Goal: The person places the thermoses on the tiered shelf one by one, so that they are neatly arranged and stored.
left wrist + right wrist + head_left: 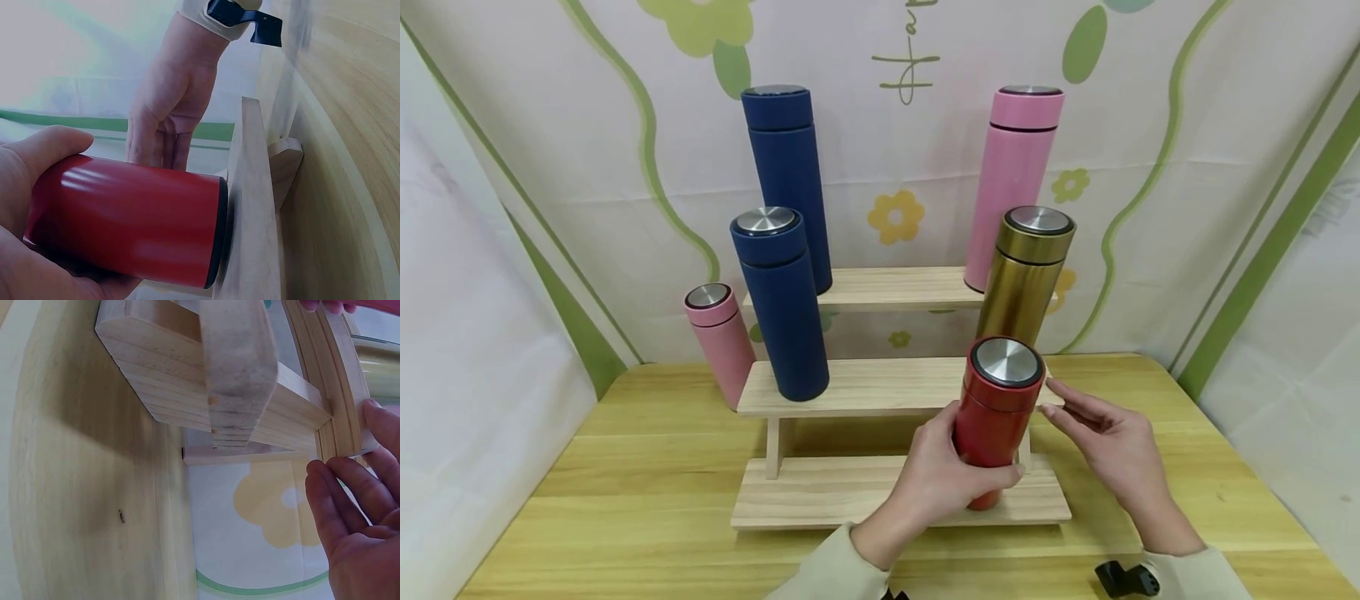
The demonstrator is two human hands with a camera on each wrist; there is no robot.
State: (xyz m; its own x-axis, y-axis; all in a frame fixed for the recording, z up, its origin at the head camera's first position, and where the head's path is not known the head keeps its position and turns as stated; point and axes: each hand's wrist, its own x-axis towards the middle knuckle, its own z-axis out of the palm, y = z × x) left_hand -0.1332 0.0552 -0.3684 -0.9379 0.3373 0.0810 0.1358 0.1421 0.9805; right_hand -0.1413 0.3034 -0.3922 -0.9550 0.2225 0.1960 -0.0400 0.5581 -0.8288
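Note:
My left hand (936, 471) grips a red thermos bottle (1000, 417) with a silver lid, the thumb across its near side. In the left wrist view the bottle's black-rimmed base (219, 231) is right at the bottom step (827, 492) of a tiered wooden stand. My right hand (1108, 442) pinches the right end of the middle shelf (887, 383); in the right wrist view its fingers (353, 484) lie around the board's end (344, 394). Just behind the red bottle stands a gold thermos bottle (1026, 279), its lower part hidden.
A tall blue bottle (786, 183) and a tall pink bottle (1015, 179) stand on the top shelf (895, 287). Another blue bottle (782, 308) is at the middle shelf's left. A shorter pink bottle (722, 346) stands left of the stand, near a patterned cloth backdrop (880, 125).

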